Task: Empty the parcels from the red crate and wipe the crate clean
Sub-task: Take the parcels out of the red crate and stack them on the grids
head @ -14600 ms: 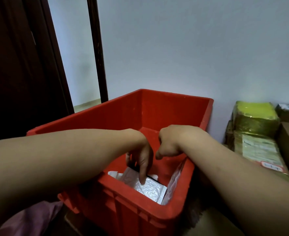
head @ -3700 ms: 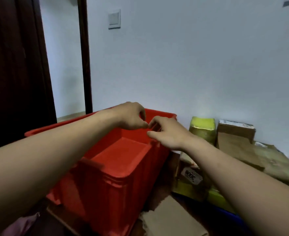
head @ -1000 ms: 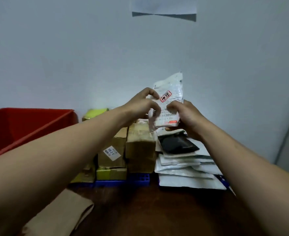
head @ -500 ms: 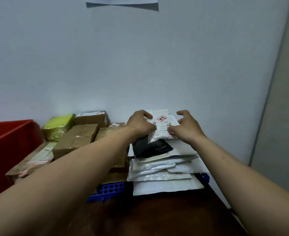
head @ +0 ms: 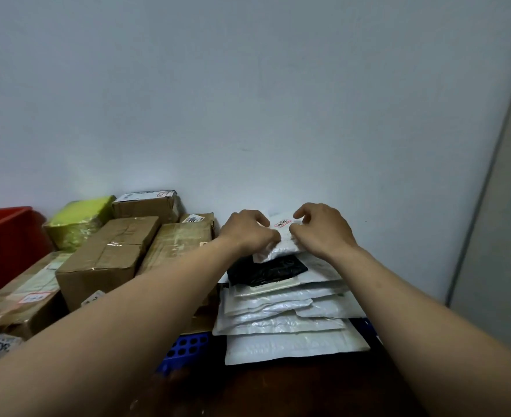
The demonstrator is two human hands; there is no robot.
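Observation:
A small white parcel (head: 281,246) with a red label lies flat on top of a stack of white mailers (head: 287,320) by the wall. My left hand (head: 248,231) grips its left edge with curled fingers. My right hand (head: 323,231) pinches its right edge. Under the white parcel lies a black pouch (head: 266,270). Only a corner of the red crate (head: 4,236) shows at the far left; its inside is hidden.
Brown cardboard boxes (head: 109,260) and a yellow-wrapped parcel (head: 76,221) are piled between the crate and the mailers. A blue perforated tray (head: 185,349) lies under the piles on a dark wooden surface (head: 278,389). A white wall stands close behind, a grey panel at right.
Both hands carried the white parcel away from the crate and have lowered it from upright onto the mailer stack. The view has turned right, leaving the crate at the left edge.

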